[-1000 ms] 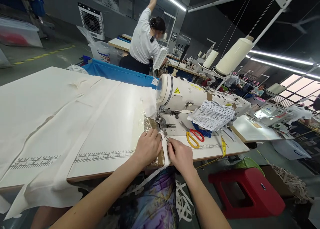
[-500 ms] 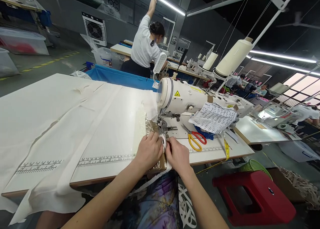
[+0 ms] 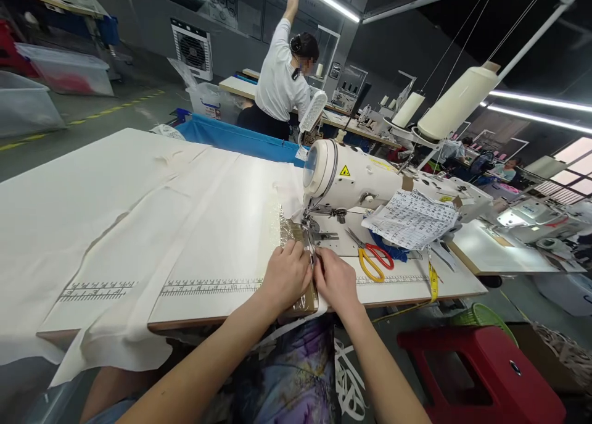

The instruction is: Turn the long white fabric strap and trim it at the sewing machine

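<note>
My left hand (image 3: 287, 274) lies with curled fingers over a brown, tape-covered patch (image 3: 291, 229) at the front of the sewing machine (image 3: 356, 174). Close beside it, my right hand (image 3: 337, 282) has its thumb and fingers pinched together. Both hands grip a narrow white fabric strip (image 3: 311, 242) that runs up between them to the presser foot; my fingers hide part of it. The strip's lower end (image 3: 300, 320) hangs over the table edge above my lap. Scissors (image 3: 371, 260) with one red and one orange handle lie right of my right hand.
White fabric (image 3: 124, 239) spreads over the table's left side and hangs off the front. A handwritten sheet (image 3: 411, 217) is on the machine, near a yellow tape measure (image 3: 433, 282). A red stool (image 3: 481, 368) stands at lower right. Another person (image 3: 280, 78) sits beyond the blue bin (image 3: 231, 137).
My view has turned slightly left, so the scene sits further right. Both hands stay by the needle, and the strip between them looks flatter and less exposed.
</note>
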The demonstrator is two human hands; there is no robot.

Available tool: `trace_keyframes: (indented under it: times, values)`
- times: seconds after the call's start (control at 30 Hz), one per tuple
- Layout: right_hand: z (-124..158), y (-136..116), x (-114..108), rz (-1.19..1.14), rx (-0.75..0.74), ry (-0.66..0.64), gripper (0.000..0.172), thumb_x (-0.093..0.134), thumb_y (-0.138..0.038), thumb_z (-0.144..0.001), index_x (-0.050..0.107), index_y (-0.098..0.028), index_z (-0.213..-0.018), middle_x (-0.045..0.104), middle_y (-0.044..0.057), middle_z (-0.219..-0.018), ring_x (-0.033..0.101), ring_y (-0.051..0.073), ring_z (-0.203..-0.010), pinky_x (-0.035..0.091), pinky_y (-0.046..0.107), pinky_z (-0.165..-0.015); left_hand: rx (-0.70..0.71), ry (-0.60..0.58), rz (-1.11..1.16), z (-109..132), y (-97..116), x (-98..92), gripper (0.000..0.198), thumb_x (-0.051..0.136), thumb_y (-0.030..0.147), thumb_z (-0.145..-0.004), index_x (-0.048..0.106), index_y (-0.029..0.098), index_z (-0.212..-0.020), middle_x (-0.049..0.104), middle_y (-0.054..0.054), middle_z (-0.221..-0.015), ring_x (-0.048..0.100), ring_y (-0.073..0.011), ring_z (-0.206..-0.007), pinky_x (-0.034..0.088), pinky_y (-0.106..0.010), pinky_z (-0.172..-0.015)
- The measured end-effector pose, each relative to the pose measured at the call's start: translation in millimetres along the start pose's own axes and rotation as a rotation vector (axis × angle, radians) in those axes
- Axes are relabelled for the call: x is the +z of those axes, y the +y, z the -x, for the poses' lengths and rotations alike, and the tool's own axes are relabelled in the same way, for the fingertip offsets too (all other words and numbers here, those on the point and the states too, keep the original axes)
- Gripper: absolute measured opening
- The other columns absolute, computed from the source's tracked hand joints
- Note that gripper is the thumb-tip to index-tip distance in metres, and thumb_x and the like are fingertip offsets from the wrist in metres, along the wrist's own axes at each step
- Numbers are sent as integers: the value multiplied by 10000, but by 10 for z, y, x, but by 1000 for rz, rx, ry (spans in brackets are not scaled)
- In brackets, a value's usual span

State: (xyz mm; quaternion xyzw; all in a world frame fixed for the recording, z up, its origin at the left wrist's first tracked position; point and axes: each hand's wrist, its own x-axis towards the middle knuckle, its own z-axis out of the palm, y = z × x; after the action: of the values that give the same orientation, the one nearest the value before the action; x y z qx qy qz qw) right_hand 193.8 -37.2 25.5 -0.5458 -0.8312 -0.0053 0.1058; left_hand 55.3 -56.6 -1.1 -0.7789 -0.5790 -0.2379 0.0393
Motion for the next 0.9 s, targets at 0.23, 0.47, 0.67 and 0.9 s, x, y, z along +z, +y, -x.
trace_keyframes:
  times: [0.23, 0.47, 0.67, 0.9]
  values:
    - [-34, -13, 43, -5, -2, 9, 237, 423, -186, -969, 589, -176, -1138, 695, 63, -1058, 656, 202, -885, 383, 267, -671, -16, -2, 8, -11, 6, -9, 207, 476, 219, -917, 662, 137, -961, 620, -124, -977, 552, -287, -953, 433, -410, -727]
    - [-53, -57, 42, 27, 23, 31, 241, 401, -213, -981, 621, -164, -1066, 706, 65, -998, 668, 207, -860, 391, 276, -660, -43, -13, 71, -13, -9, -4, 210, 476, 214, -919, 663, 131, -963, 626, -119, -973, 557, -290, -970, 459, -417, -742]
    - [-72, -75, 30, 54, 14, 0, 279, 395, -227, -952, 627, -164, -1094, 723, 90, -972, 688, 228, -839, 421, 288, -634, -25, 63, 227, 45, -10, -116, 198, 478, 182, -897, 656, 124, -962, 652, -108, -936, 581, -260, -913, 492, -396, -790]
    - [-28, 367, 286, -58, -169, 132, 422, 362, -437, -955, 605, -240, -1238, 700, 145, -1052, 691, 303, -804, 467, 394, -525, 68, 344, 474, 986, -121, -431, 329, 429, 141, -883, 550, 148, -1189, 710, -84, -920, 642, -176, -844, 522, -304, -802]
